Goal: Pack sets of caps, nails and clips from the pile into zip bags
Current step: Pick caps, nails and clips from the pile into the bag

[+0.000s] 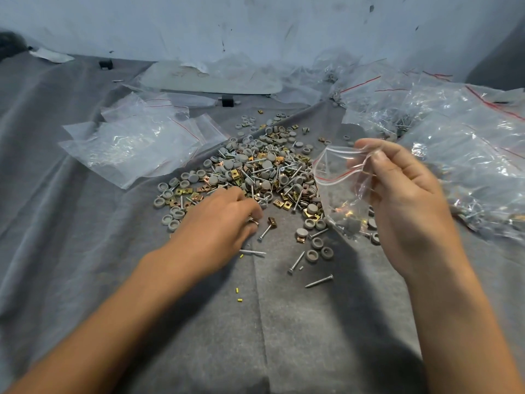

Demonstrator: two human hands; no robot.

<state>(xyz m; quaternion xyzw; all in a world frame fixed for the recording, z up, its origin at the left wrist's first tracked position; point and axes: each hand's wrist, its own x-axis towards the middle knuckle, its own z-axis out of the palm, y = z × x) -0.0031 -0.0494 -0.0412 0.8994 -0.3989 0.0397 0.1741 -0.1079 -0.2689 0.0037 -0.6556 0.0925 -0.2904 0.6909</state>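
Single view, head-worn, wide-angle. It faces forward and steeply down onto the work. Range is close: the left hand point(224, 220) and right hand point(403, 200) reach in from the bottom edge and fill the lower middle. Just beyond the left fingers lies the pile point(255, 172), mid-frame. The right fingers pinch a bag point(338, 189) level with it. Under the fingers the cloth point(284, 336) runs up to the wall point(255, 24), far beyond them at the top.

A makeshift packing workshop: grey cloth point(71, 251) heaped with hardware point(255, 172) and zip bags point(127, 146), scuffed wall point(255, 24) behind.
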